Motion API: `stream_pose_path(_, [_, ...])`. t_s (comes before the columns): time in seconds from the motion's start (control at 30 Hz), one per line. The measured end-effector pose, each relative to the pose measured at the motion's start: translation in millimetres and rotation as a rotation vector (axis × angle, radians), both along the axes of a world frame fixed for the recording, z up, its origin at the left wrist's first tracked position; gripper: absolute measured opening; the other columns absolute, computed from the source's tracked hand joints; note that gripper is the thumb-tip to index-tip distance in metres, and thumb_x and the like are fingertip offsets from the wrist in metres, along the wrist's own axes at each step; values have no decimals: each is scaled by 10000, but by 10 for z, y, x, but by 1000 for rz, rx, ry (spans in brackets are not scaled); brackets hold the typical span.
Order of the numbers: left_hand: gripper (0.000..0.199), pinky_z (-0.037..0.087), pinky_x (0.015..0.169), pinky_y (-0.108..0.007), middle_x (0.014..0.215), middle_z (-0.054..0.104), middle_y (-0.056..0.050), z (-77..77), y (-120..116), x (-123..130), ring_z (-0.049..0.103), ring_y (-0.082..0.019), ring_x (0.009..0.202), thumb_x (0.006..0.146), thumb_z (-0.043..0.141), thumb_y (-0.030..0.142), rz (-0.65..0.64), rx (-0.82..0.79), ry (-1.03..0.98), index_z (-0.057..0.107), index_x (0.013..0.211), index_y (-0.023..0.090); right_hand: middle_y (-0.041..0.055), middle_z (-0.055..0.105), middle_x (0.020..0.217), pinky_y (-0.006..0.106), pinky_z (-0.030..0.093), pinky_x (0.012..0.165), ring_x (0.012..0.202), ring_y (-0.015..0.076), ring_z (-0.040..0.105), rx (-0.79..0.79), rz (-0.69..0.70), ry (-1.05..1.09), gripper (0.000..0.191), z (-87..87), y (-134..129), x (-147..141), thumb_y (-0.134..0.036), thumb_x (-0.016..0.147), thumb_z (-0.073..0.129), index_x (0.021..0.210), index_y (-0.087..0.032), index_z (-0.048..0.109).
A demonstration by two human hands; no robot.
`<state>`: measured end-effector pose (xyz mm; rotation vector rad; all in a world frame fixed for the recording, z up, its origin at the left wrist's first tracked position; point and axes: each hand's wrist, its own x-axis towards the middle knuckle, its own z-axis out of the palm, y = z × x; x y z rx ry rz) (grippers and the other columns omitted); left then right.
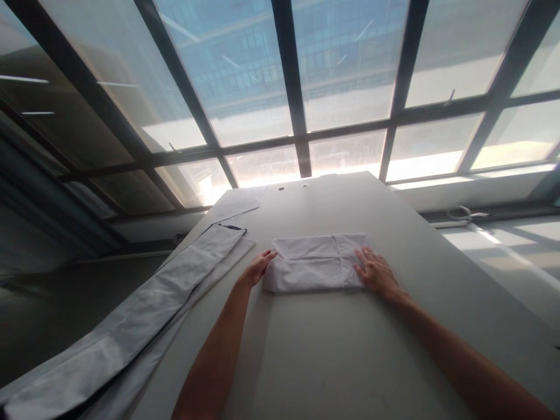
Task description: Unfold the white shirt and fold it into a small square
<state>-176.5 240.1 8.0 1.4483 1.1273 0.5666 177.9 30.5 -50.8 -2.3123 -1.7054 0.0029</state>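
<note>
A folded white cloth [312,265] lies flat on the white table [315,350], forming a wide rectangle with a crosswise fold near its right end. My left hand [258,267] is closed at the cloth's left edge, its fingertips on the upper left corner and the thumb side partly hidden. Across the right end rests my right hand [375,273], fingers spread and lying flat on the fabric.
Long pale fabric pieces with dark edging [131,321] hang over the table's left side. A thin white sheet [234,209] lies at the far left corner. Two round holes sit near the far edge. Beyond stand large windows [345,64]; a coiled white cable [459,213] lies at right.
</note>
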Motion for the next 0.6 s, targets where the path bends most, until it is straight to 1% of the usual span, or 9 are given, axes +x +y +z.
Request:
stream_pose_path(0.1, [382,537,681,-274,946,764,-80,-28,49,101,693,-226,848,767,771,435,62,133,81,744,998,132,137,375,1665,511,273,1247,1547,293,320,7,5,8,597,11,-3,-4,-386,1043,391,1606,-189,414])
stream_pose_path(0.17, [315,531,703,-268,921,766,-76,-34,72,156,690,-229,859,727,792,351,96,177,106,747,951,133,139,378,1663,506,270,1249,1548,290,318,8,5,12,599,21,-5,-9,-386,1041,395,1605,-183,416])
stream_pose_path(0.27, [360,533,734,-267,939,779,-69,40,93,226,696,-228,864,721,771,282,89,237,131,756,1048,134,139,378,1663,503,263,1253,1548,290,317,1,3,14,600,30,-3,-20,-384,1042,399,1604,-174,417])
stream_pose_path(0.37, [449,542,756,-275,1026,786,-93,205,101,369,703,-223,864,779,677,239,-26,351,236,729,1208,114,133,373,1667,507,255,1256,1550,290,311,0,3,15,601,33,1,-26,-381,1042,400,1606,-173,413])
stream_pose_path(0.43, [517,547,811,-281,1139,770,-126,311,96,548,708,-235,944,795,624,202,-115,419,305,689,1298,102,131,371,1668,508,251,1258,1552,290,305,4,4,19,602,33,3,-26,-381,1042,400,1607,-174,412])
stream_pose_path(0.5, [577,546,870,-292,1209,748,-157,371,73,787,701,-258,1035,785,621,177,-177,450,339,650,1355,92,133,370,1668,506,248,1259,1553,291,302,9,7,28,602,32,2,-23,-382,1040,399,1605,-174,415])
stream_pose_path(0.53, [588,551,873,-302,1187,752,-165,376,50,920,705,-269,1030,775,632,169,-206,452,351,645,1358,88,134,370,1668,505,249,1258,1553,291,302,12,9,32,601,31,2,-20,-381,1040,398,1604,-175,417])
stream_pose_path(0.57, [577,562,848,-316,1118,768,-164,365,18,1055,717,-275,976,766,641,165,-242,447,369,654,1337,86,135,371,1667,506,250,1258,1552,291,304,14,10,34,600,30,0,-18,-380,1039,397,1603,-177,418])
stream_pose_path(0.6, [542,575,802,-331,1010,780,-151,338,-25,1186,727,-274,882,755,649,162,-282,434,387,675,1291,87,136,370,1667,509,250,1257,1551,291,306,15,11,35,599,29,-1,-16,-378,1039,395,1603,-179,418])
